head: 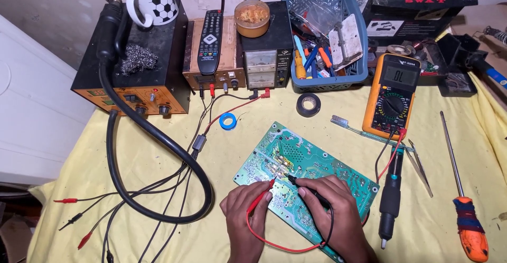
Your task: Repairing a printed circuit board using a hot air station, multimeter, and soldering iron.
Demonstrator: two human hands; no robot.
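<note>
Green circuit board [311, 176] lies tilted on the yellow-covered counter [158, 162], just below the orange multimeter [392, 96]. Left hand [245, 210] pinches the red probe [261, 198] and right hand [330, 205] the black probe [306, 185]; both tips touch the board's middle.

body: two bare hands and forearms enter from bottom edge | left hand [247, 206]: no glove, no ring, no watch seen | right hand [330, 199]: likewise bare, short trimmed nails | sleeves: none in frame, forearms uncovered to the picture's edge
</note>
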